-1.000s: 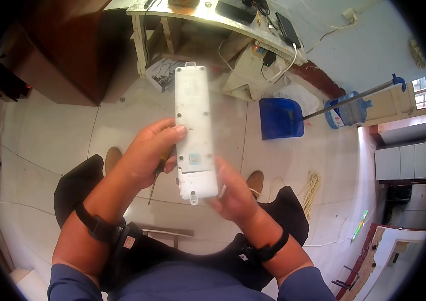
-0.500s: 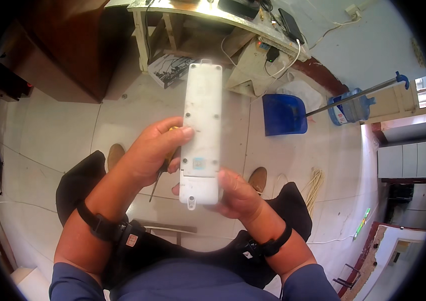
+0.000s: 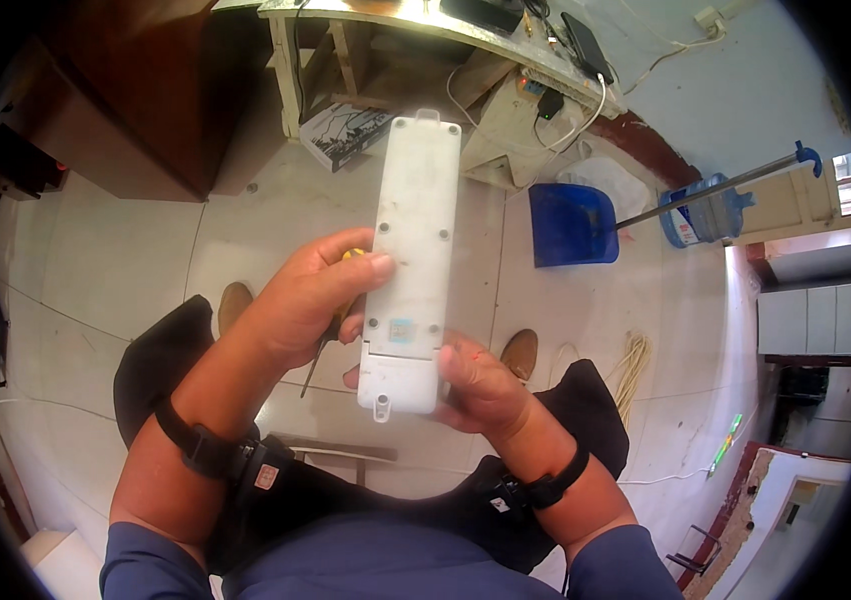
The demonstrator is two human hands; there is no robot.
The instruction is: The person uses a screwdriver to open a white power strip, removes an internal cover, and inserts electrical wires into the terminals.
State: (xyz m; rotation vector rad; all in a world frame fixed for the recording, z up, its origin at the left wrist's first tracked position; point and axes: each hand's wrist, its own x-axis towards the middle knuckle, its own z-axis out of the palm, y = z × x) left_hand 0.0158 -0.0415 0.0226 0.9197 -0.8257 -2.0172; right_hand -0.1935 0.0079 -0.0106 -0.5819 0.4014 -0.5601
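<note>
Casing (image 3: 417, 268) sits gripped between left hand (image 3: 307, 295) and right hand (image 3: 485, 388).

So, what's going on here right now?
A person is holding a long white plastic case in both hands above the floor. The left hand grips its left edge, thumb on the upper face, with what looks like a screwdriver also tucked in it, tip down. The right hand supports the near end from the right. Round recesses line the case's long edges.
</note>
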